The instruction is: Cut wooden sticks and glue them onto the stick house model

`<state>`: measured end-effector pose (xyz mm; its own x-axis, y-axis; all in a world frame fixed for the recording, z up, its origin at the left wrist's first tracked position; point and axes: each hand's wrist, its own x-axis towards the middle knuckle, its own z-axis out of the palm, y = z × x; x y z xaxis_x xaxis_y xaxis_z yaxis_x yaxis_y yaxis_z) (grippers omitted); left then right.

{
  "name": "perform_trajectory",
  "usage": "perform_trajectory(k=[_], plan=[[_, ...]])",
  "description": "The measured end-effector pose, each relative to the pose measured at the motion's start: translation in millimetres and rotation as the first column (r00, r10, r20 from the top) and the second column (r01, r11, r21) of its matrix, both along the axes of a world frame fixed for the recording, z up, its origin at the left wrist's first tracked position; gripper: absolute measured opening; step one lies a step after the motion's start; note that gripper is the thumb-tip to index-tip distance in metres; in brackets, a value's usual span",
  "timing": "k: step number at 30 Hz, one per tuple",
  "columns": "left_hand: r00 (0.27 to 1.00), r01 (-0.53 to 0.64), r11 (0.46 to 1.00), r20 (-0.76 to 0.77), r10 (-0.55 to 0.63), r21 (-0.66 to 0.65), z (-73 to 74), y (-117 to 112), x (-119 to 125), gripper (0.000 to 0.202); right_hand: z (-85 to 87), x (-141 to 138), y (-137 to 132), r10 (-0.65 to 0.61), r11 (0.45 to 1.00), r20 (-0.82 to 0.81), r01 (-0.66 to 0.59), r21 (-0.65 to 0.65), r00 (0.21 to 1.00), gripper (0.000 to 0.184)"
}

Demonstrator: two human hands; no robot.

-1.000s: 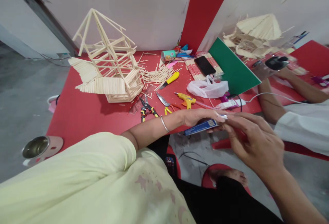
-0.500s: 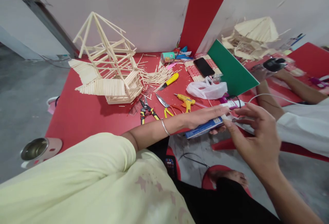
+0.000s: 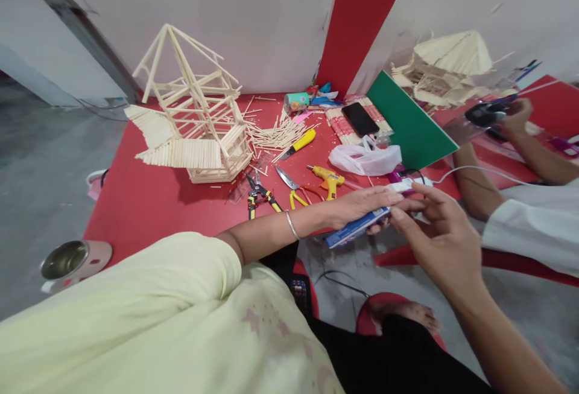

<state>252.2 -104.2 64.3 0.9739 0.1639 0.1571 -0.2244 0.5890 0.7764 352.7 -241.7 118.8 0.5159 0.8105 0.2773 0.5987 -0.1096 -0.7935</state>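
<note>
A flat blue cardboard box (image 3: 357, 229) is held tilted over the table's front edge. My left hand (image 3: 362, 206) grips it, palm lying along the top and fingertips underneath. My right hand (image 3: 446, 234) has its thumb and fingers closed on the far end of the box, so that end is mostly hidden. Just beyond my left hand lies a yellow glue gun (image 3: 329, 181). To its left are red-and-yellow-handled pliers or snips (image 3: 296, 190) and black-and-yellow cutters (image 3: 261, 195).
A wooden stick house frame (image 3: 194, 110) stands at the left, with loose sticks (image 3: 275, 134) and a yellow utility knife (image 3: 298, 145) beside it. Farther right are a phone (image 3: 360, 119), a white plastic bag (image 3: 365, 157) and a green board (image 3: 407, 125). A co-worker's hand (image 3: 518, 115) holds a dark object.
My right hand has moved left and its fingers have closed in on the box's end. A co-worker's hand has risen at the right. The view has shifted slightly.
</note>
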Motion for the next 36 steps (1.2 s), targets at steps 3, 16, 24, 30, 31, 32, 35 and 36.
perform_trajectory(k=[3,16,24,30,31,32,35,36], plan=[[0.995,0.093,0.996,0.029,-0.093,0.009,1.2,2.9,-4.1,0.04,2.2,5.6,-3.8,-0.097,0.991,0.093,0.088,0.1,0.991,0.055],[0.909,0.357,0.896,-0.121,-0.398,-0.265,-6.5,4.2,0.3,0.056,-1.0,9.4,-9.5,-0.044,0.999,0.081,0.042,0.023,0.996,0.042],[0.904,0.359,0.887,-0.127,-0.407,-0.291,-2.7,4.1,-1.0,0.059,-3.2,8.5,-7.0,-0.023,0.999,0.093,0.019,0.046,0.995,0.041],[0.903,0.346,0.874,-0.131,-0.409,-0.34,-3.9,2.5,-0.2,0.063,-6.9,10.6,-6.5,-0.014,0.998,0.244,-0.001,0.062,0.97,0.035],[0.902,0.353,0.873,-0.128,-0.413,-0.337,-6.0,2.3,1.1,0.065,-6.7,11.7,-7.5,-0.007,0.998,0.31,-0.014,0.066,0.951,0.036],[0.9,0.358,0.872,-0.127,-0.418,-0.332,-8.3,2.3,2.6,0.066,-6.0,12.7,-8.8,0.001,0.996,0.387,-0.035,0.08,0.922,0.041],[0.901,0.362,0.877,-0.125,-0.416,-0.316,-14.0,3.4,6.4,0.067,-2.0,13.6,-12.6,0.05,0.98,0.609,-0.156,0.122,0.791,0.068],[0.904,0.355,0.882,-0.126,-0.408,-0.309,-14.6,4.2,6.8,0.066,-0.5,13.1,-13.4,0.074,0.973,0.655,-0.198,0.116,0.752,0.076]])
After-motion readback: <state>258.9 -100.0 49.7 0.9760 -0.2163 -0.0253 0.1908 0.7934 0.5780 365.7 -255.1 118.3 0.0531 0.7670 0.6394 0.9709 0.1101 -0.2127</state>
